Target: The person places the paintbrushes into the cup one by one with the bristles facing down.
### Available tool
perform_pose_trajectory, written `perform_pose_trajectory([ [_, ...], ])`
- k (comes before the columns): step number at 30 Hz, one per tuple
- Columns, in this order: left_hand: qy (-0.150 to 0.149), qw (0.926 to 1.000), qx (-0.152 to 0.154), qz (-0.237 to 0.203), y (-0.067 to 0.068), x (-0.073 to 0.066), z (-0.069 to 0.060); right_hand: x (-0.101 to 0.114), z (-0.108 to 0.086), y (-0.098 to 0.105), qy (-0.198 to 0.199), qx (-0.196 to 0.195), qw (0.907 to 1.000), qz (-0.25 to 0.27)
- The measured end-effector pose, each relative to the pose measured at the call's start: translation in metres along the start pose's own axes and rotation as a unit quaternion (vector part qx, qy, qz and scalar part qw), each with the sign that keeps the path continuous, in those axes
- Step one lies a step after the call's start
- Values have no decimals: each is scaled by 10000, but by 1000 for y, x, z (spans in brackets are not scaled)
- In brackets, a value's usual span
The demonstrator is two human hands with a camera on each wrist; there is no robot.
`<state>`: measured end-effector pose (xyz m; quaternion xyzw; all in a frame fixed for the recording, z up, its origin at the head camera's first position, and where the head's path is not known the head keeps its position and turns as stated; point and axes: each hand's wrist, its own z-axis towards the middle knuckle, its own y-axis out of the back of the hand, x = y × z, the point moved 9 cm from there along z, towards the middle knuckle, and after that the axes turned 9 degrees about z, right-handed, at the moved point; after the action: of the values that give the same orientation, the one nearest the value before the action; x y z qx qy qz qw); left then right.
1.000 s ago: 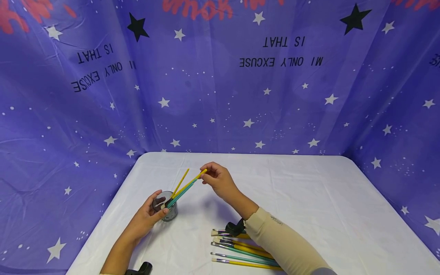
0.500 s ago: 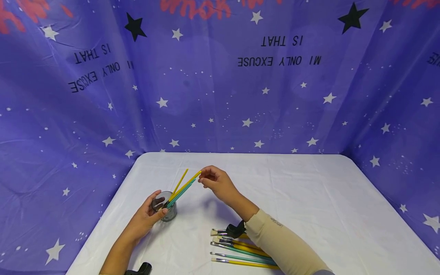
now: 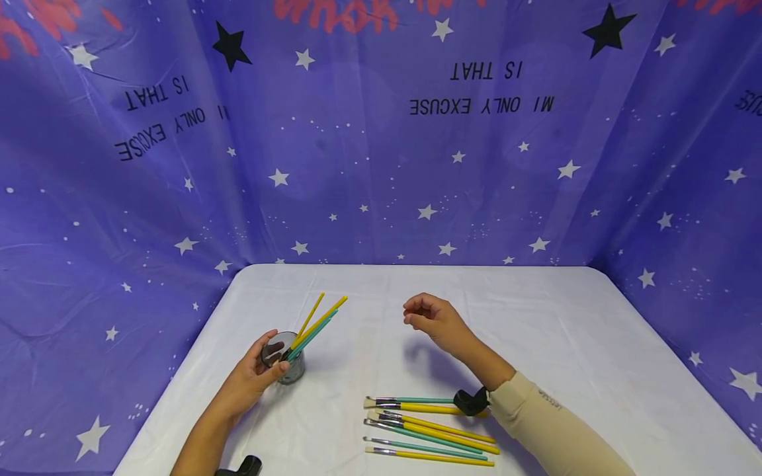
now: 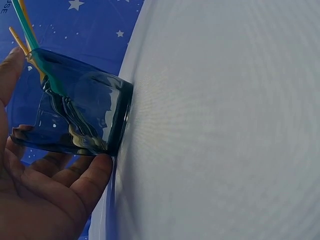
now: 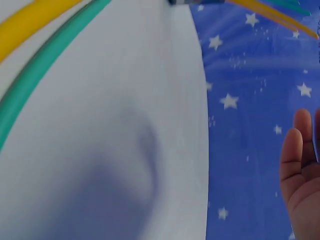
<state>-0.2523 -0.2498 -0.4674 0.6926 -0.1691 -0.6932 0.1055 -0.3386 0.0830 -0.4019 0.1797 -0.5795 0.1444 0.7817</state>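
My left hand holds a smoky, see-through glass cup, thumb on one side and fingers on the other. Several paintbrushes with yellow and teal handles lean out of it to the right, bristles down. Through the wall of the glass in the left wrist view, their bristle ends show near the base. Above the table, to the right of the cup, my right hand holds nothing, its fingers loosely bent. In the right wrist view only part of that hand shows.
Several more paintbrushes lie side by side on the white-covered table near its front, bristles to the left. The black wrist mount of my right arm is over some handles. A purple star-patterned curtain surrounds the table.
My right hand has let go of a yellow-handled paintbrush, which now leans in the cup, and has moved away to the right. My left hand stays on the cup.
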Motion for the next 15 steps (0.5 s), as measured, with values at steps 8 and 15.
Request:
perform_pose_trajectory([
  [8, 5, 10000, 26, -31, 0, -1, 0, -14, -38, 39, -400, 296, 9977, -467],
  [15, 48, 10000, 39, 73, 2, 1, 0, -16, -67, 55, -623, 526, 9910, -1066],
])
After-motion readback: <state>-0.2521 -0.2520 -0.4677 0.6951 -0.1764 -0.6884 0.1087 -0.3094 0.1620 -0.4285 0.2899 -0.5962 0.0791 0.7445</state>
